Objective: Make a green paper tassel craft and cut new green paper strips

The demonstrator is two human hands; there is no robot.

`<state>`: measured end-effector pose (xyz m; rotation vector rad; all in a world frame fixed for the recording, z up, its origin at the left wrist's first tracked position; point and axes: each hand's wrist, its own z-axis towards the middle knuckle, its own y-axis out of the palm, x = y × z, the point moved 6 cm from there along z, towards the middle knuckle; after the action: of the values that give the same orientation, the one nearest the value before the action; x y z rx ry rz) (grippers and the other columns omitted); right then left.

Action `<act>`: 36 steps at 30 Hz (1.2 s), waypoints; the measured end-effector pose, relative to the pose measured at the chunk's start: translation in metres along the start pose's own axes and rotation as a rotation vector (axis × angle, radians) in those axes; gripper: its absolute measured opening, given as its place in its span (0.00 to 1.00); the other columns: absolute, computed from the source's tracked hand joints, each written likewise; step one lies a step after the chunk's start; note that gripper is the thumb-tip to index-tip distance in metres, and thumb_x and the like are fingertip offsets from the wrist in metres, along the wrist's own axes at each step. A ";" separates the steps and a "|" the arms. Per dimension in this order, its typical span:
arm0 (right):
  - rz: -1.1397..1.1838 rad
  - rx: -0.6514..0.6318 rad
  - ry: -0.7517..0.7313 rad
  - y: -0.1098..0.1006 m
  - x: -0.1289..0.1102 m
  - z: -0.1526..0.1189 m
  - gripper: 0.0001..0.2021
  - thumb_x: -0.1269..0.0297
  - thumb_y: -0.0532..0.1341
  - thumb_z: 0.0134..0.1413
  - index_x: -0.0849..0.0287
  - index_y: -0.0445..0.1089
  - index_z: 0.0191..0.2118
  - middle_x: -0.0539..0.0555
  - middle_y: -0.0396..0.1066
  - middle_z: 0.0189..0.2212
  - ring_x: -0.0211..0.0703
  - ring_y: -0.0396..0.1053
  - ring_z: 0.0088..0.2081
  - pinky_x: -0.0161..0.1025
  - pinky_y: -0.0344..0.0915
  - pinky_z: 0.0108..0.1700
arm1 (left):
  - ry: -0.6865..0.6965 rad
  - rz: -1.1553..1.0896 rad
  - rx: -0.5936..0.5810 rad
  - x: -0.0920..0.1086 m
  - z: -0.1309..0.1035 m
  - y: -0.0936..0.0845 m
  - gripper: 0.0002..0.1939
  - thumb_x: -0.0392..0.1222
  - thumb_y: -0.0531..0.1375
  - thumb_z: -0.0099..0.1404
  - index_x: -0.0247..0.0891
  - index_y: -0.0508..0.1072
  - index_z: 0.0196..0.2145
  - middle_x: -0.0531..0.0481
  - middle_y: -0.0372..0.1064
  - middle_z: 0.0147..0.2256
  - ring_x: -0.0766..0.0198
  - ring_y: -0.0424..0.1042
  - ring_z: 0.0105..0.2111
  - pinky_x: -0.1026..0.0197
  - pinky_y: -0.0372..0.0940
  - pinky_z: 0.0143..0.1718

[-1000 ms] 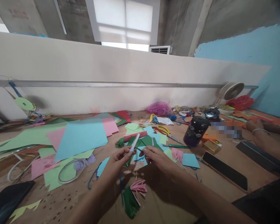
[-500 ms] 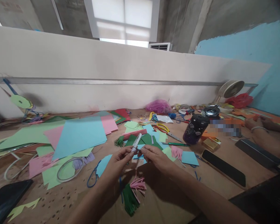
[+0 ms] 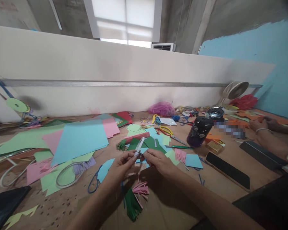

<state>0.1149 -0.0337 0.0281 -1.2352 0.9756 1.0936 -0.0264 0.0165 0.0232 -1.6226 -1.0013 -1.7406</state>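
Note:
My left hand [image 3: 123, 163] is closed in a pinch on a narrow white hoop [image 3: 140, 144], which is tilted and seen almost edge-on. My right hand [image 3: 157, 160], just beside it, pinches a thin dark strand [image 3: 141, 154] that crosses to the hoop. Whether this strand is cord or something stiffer is too small to tell. Below the hands are a pink paper tassel [image 3: 141, 188] and a green paper tassel [image 3: 133, 206]; a thin pink strand runs from the pink one up toward the hoop. Green paper pieces [image 3: 156, 143] lie just beyond my fingers.
Scissors [image 3: 169, 132], a green pen-like tool [image 3: 182, 147], a dark tumbler [image 3: 199, 131] and a phone [image 3: 228, 171] are to the right. Leftward lie blue paper sheets [image 3: 84, 135] and another white hoop [image 3: 70, 175]. Another person's hands [image 3: 261, 126] are at far right.
The whole view has shifted slightly, so everything appears a little further left. Both hands keep their pinches on the hoop and the dark strand.

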 end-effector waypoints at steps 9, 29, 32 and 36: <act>0.022 -0.001 -0.015 0.001 0.003 0.002 0.20 0.49 0.53 0.65 0.60 0.69 0.33 0.45 0.55 0.22 0.35 0.53 0.26 0.35 0.48 0.28 | 0.011 0.010 0.023 0.003 0.000 0.001 0.11 0.50 0.68 0.55 0.40 0.78 0.29 0.47 0.76 0.40 0.53 0.72 0.45 0.57 0.66 0.48; 0.015 0.032 -0.008 -0.001 -0.005 0.000 0.22 0.46 0.53 0.63 0.60 0.72 0.34 0.46 0.56 0.22 0.36 0.53 0.25 0.34 0.50 0.29 | -0.019 0.022 0.029 0.004 0.000 0.000 0.17 0.56 0.69 0.52 0.39 0.77 0.27 0.45 0.75 0.41 0.55 0.73 0.42 0.60 0.70 0.38; -0.042 0.034 -0.014 -0.014 -0.012 -0.004 0.23 0.46 0.50 0.65 0.60 0.72 0.35 0.46 0.56 0.22 0.36 0.55 0.26 0.35 0.51 0.30 | -0.061 0.011 0.070 0.004 -0.001 -0.003 0.18 0.56 0.71 0.50 0.38 0.77 0.28 0.45 0.74 0.41 0.55 0.73 0.40 0.61 0.70 0.34; -0.283 0.168 -0.021 -0.059 -0.013 -0.013 0.20 0.49 0.50 0.66 0.59 0.70 0.36 0.48 0.62 0.26 0.39 0.61 0.30 0.35 0.55 0.34 | -0.149 -0.042 0.125 0.003 -0.007 -0.002 0.19 0.55 0.72 0.48 0.39 0.76 0.31 0.46 0.72 0.43 0.57 0.74 0.38 0.61 0.71 0.31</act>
<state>0.1696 -0.0488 0.0525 -1.1803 0.8295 0.7854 -0.0325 0.0125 0.0259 -1.6809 -1.1972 -1.5690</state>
